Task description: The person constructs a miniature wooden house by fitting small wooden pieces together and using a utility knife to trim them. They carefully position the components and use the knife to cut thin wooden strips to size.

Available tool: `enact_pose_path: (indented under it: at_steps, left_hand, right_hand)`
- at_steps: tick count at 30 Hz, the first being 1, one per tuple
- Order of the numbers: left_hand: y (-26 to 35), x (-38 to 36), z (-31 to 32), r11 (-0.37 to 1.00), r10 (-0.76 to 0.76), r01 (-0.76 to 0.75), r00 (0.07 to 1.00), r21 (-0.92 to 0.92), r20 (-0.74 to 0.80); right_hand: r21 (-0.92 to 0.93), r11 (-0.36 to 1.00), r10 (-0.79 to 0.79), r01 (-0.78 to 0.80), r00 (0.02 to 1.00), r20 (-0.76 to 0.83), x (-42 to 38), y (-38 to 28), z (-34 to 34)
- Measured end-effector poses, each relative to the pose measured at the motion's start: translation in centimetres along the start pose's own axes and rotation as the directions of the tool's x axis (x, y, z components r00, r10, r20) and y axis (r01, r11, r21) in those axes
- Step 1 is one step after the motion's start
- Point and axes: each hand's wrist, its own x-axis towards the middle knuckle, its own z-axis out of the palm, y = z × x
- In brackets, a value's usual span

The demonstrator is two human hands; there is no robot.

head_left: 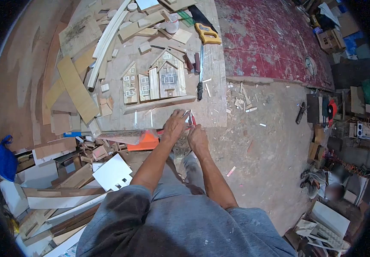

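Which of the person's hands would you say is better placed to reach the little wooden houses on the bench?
Probably the left hand: it lies on the bench edge just below the wooden houses, while the right hand sits lower, off the edge.

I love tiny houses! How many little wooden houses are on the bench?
4, side by side mid-bench: a small one at the left, a short one, a narrow one and the biggest at the right.

No readable text, labels, brand names, numbers or signs appear anywhere in this view; any printing on the boxes and tools is too small and blurred.
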Motion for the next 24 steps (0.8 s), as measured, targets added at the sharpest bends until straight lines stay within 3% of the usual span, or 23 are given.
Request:
enact_pose_path:
  at_steps: [8, 10, 13, 17, 20, 24]
  left_hand:
    - [0.7, -0.2, 0.1, 1.0, -0.01, 0.01, 1.0, -0.009, -0.012]
    - [0.6, -0.1, -0.1, 1.0, -0.019, 0.019, 1.0, -0.005, 0.01]
    - [0.5, 0.0, -0.2, 1.0, -0.013, 0.013, 1.0, 0.016, -0.012]
    - [0.7, -0.1, -0.3, 1.0, -0.017, 0.017, 1.0, 0.007, -0.021]
    - [0.9, -0.5, -0.1, 1.0, -0.029, 0.029, 0.999, -0.003, -0.023]
    - [0.5, -0.3, -0.1, 1.0, -0.022, 0.022, 0.999, 0.015, -0.042]
  right_hand:
    - [-0.032, 0.998, 0.048, -0.046, 0.998, 0.049, -1.5, 1.0, -0.7]
    - [-0.054, 0.999, -0.001, 0.006, 0.996, 0.087, -1.1, 1.5, -0.4]
    - [-0.017, 1.0, -0.012, 0.012, 1.0, 0.013, -2.2, 2.3, 0.1]
    - [-0.058, 0.998, -0.003, 0.005, 0.999, 0.034, -3.1, 3.4, 0.7]
    - [-0.035, 0.999, 0.012, -0.015, 0.998, -0.068, -4.8, 4.8, 1.3]
    - [-0.012, 1.0, 0.01, -0.01, 1.0, 0.002, -4.4, 4.5, -0.8]
